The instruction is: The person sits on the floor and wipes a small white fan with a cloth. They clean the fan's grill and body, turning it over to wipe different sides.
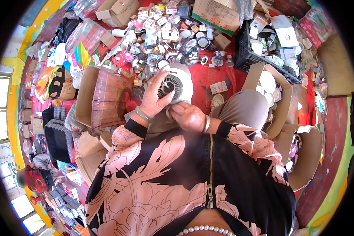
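Two bare hands worked close around one small round piece (173, 87), dark and ribbed like spokes, which was held up over the pale trouser knee (186, 76). The left hand (151, 97) was grasping it, fingers curled over the upper left side and thumb laid across the lower edge, so the piece lay up and to the right of that palm. The right hand (187, 115) was just below and slightly to the right, fingers drawn together; whether they pinched the piece or something beneath it was hard to tell from above. From those fingertips the ribbed face lay up and to the left, turned toward the head, and seen so it showed no long axis; the left hand was clearly the nearer. Beyond the knee a heap of small goods (161, 43) spread over the red floor covering (202, 74).
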Motion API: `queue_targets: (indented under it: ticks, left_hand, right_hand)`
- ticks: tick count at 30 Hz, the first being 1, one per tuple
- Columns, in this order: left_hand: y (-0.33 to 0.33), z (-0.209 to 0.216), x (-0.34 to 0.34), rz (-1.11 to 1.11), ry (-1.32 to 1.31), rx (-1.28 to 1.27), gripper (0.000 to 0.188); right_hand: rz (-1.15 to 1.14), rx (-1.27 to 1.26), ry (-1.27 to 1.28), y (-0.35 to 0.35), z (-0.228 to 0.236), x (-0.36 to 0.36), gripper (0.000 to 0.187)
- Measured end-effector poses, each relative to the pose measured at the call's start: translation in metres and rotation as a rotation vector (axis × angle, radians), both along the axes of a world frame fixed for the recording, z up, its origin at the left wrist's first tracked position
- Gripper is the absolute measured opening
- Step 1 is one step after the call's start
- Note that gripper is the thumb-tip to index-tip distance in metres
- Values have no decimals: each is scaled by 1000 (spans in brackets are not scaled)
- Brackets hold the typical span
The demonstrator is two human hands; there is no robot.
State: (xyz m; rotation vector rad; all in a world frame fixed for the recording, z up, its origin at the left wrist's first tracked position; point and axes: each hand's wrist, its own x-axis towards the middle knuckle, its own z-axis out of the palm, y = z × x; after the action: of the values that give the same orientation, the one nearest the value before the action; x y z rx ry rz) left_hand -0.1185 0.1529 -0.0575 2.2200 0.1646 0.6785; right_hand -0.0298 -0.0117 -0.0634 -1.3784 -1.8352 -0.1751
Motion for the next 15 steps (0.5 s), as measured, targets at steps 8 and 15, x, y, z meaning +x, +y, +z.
queue_targets:
  ticks: [8,15]
  left_hand:
    - [-9,-10,-5,166,-12,-179,56]
    - [-41,-10,12,400,-66,-102,62]
  right_hand:
    - [-479,-67,226,4,-4,42,15]
    - [-434,43,346,5,-5,19,27]
